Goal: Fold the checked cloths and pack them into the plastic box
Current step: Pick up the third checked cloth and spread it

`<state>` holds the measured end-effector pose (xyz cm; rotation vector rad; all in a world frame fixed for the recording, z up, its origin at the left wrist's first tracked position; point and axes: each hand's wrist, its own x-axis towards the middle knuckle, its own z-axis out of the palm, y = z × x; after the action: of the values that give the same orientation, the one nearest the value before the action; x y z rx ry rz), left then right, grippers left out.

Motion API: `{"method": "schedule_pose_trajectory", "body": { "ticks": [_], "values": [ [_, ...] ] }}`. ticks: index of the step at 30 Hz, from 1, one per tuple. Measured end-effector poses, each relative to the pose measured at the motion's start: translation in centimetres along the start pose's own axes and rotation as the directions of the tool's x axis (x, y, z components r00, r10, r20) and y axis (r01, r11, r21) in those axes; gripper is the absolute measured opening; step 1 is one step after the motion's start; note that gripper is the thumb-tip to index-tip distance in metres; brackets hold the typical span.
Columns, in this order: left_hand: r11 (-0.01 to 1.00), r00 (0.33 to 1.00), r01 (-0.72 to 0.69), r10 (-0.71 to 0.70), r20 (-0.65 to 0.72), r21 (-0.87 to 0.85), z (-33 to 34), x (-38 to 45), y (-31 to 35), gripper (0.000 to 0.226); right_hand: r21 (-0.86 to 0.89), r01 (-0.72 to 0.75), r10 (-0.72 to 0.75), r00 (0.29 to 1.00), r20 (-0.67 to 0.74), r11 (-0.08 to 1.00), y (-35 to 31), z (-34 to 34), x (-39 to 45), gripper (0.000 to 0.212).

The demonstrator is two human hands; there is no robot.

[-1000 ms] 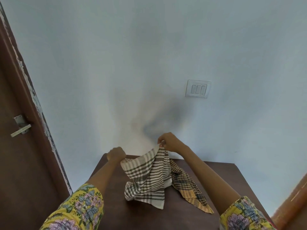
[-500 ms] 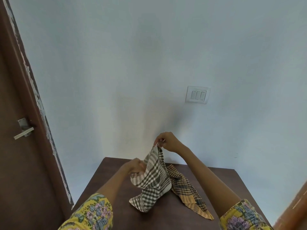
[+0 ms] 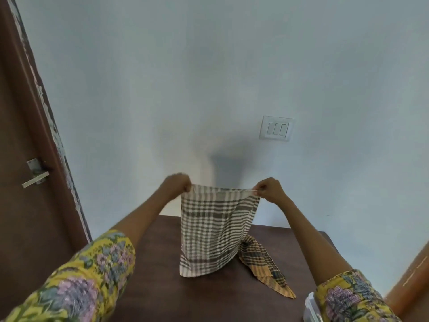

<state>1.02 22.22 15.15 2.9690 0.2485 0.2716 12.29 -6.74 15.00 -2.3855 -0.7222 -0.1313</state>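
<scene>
Head view: early in the task, by the look of it. Brown-and-white checked cloth (image 3: 214, 231) held up by its two top corners, stretched between both hands, hanging as a flat panel with its bottom edge about at the dark wooden table (image 3: 144, 298). Left hand (image 3: 177, 185) curled and pinching the left corner; right hand (image 3: 269, 190) curled and pinching the right corner. Possibly doubled over already, though the layers cannot be told apart from here. Orange checked cloth (image 3: 264, 266) lying crumpled on the table just behind and to the right, unfolded. Plastic box (image 3: 310, 309) only glimpsed at the lower right edge, mostly hidden by the right sleeve; contents not visible. Left to do, as a judgement: finish folding this cloth, fold the orange one, pack both.

Against half a second ago: then bunched and twisted, left hand low and close to the right; now hands well apart and level, cloth pulled taut and squared. Orange cloth unmoved. Box corner newly in view.
</scene>
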Motion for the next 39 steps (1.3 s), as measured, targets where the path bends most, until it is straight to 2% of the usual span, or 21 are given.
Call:
{"method": "schedule_pose_trajectory", "body": {
  "ticks": [2, 4, 9, 12, 16, 18, 20, 21, 24, 30, 32, 35, 37, 39],
  "values": [
    [1.000, 0.989, -0.004, 0.005, -0.150, 0.006, -2.0, 0.9, 0.0, 0.020, 0.113, -0.020, 0.029, 0.997, -0.077, 0.993, -0.3, -0.4, 0.1, 0.014],
    [0.999, 0.966, 0.046, -0.049, -0.253, -0.018, -2.6, 1.2, 0.0, 0.025, 0.154, -0.012, 0.026, 0.996, -0.089, 0.988, -1.0, -0.6, 0.5, 0.013],
    [0.981, 0.910, 0.174, -0.193, -0.366, -0.085, -3.0, 1.1, 0.0, 0.024, 0.047, -0.016, 0.015, 1.000, 0.018, 0.999, -2.2, -0.9, 1.1, 0.014],
    [0.979, 0.910, 0.196, -0.202, -0.363, -0.053, -3.5, 0.7, -0.9, 0.032, 0.033, -0.005, 0.004, 0.999, 0.033, 0.999, -2.2, -1.1, 1.2, 0.014],
    [0.986, 0.925, 0.164, -0.156, -0.346, -0.007, -3.7, 0.1, -2.3, 0.047, 0.103, 0.044, -0.041, 0.998, -0.037, 0.994, -2.3, -1.4, 0.9, 0.011],
    [0.993, 0.935, 0.112, -0.118, -0.336, -0.039, -3.7, -0.1, -3.0, 0.047, 0.316, 0.047, -0.032, 0.998, -0.051, 0.948, -2.2, -2.0, 0.5, 0.007],
    [0.992, 0.946, 0.046, -0.082, -0.314, -0.122, -3.9, -0.1, -3.7, 0.043, 0.584, 0.001, 0.006, 1.000, -0.010, 0.812, -1.7, -2.8, 0.1, 0.009],
    [0.986, 0.953, 0.014, -0.063, -0.296, -0.165, -4.0, -0.2, -4.0, 0.039, 0.641, -0.012, 0.003, 1.000, 0.014, 0.768, -1.4, -3.1, -0.1, 0.010],
    [0.963, 0.968, -0.045, -0.024, -0.249, -0.267, -4.0, 0.0, -3.9, 0.030, 0.589, -0.004, -0.016, 0.999, 0.028, 0.808, -0.9, -3.2, -0.4, 0.007],
    [0.805, 0.979, -0.038, -0.088, -0.183, -0.592, -2.4, -0.4, -2.5, 0.011, 0.657, -0.044, 0.073, 0.997, -0.016, 0.752, 0.3, -2.1, -1.5, 0.007],
    [0.732, 0.980, -0.020, -0.119, -0.157, -0.681, -1.8, -0.4, -1.7, 0.021, 0.685, -0.083, 0.125, 0.992, -0.013, 0.724, 0.8, -2.0, -2.0, 0.012],
    [0.694, 0.984, 0.044, -0.155, -0.090, -0.718, -1.0, -0.2, 0.0, 0.032, 0.705, -0.120, 0.190, 0.982, -0.021, 0.699, 1.2, -2.4, -2.5, 0.016],
    [0.704, 0.980, 0.064, -0.180, -0.090, -0.708, -0.4, 0.3, 0.9, 0.027, 0.712, -0.105, 0.202, 0.978, -0.052, 0.694, 1.1, -3.2, -2.9, 0.018],
    [0.655, 0.974, 0.076, -0.210, -0.085, -0.752, 0.1, 0.6, 1.4, 0.017, 0.736, -0.059, 0.159, 0.985, -0.066, 0.675, 0.3, -4.1, -3.3, 0.021]
  ]
}}
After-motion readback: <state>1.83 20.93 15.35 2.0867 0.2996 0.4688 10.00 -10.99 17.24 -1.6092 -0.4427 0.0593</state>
